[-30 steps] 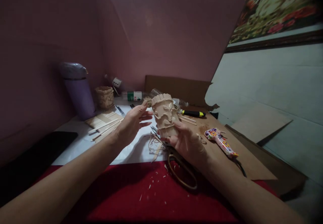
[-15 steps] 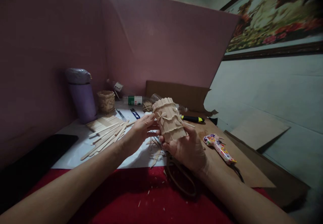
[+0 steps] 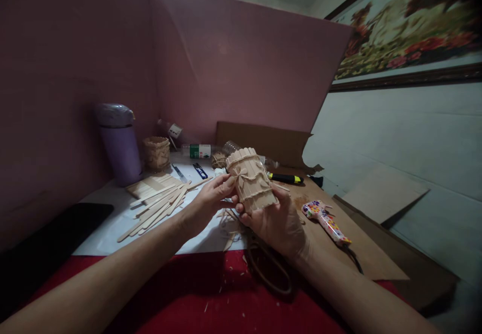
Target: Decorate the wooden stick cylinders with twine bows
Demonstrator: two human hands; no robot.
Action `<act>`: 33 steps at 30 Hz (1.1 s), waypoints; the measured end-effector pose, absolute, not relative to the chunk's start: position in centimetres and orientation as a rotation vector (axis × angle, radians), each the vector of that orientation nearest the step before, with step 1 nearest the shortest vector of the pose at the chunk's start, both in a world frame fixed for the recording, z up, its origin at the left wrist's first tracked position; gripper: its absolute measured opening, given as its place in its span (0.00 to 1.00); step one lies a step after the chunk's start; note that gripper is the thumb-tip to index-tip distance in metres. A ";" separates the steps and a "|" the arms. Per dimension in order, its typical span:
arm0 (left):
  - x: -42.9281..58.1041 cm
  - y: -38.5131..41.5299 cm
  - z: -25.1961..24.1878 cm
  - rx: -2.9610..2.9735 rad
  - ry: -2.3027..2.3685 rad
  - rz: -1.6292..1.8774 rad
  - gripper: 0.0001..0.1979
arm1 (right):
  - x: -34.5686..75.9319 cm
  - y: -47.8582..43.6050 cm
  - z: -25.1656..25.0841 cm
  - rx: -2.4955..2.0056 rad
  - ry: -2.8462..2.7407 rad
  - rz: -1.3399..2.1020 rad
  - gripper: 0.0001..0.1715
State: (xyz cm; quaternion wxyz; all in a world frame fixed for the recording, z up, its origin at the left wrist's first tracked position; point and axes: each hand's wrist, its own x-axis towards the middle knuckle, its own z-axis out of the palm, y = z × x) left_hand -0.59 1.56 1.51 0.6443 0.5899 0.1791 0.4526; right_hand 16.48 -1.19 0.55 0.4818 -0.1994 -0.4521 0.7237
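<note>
A small holder made of wooden craft sticks (image 3: 253, 181) is held up over the table, tilted. Twine runs around it in bands, with a twine bow on its left part. My right hand (image 3: 280, 223) is closed around its lower end from below and the right. At its left side, my left hand (image 3: 215, 193) pinches the holder near the bow; its fingers are partly hidden behind the holder. Beneath the hands lie wood scraps (image 3: 230, 228) and a dark cord loop (image 3: 271, 268).
Loose craft sticks (image 3: 158, 208) fan out at the left. Behind them stand a purple tumbler (image 3: 121, 145) and a twine-wrapped pot (image 3: 156, 154). A flower-patterned glue gun (image 3: 327, 222) and a yellow-black utility knife (image 3: 286, 178) lie on cardboard at the right. Plastic bottles (image 3: 199, 151) lie at the back.
Both hands still hold the craft-stick holder, which has turned slightly, so the bow shows more fully. The whole view has shifted a little.
</note>
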 end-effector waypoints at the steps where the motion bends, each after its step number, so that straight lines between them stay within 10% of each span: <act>1: -0.6 1.6 1.4 1.337 0.412 1.030 0.18 | 16.5 -1.2 0.5 -0.493 -1.116 1.755 0.31; 21: -0.6 2.1 1.3 1.277 0.449 1.106 0.31 | 16.0 -1.1 -0.2 -0.533 -1.310 1.532 0.25; 33: -1.1 2.6 2.4 1.212 0.645 1.455 0.33 | 15.2 -1.1 -1.8 -0.929 -1.487 0.925 0.40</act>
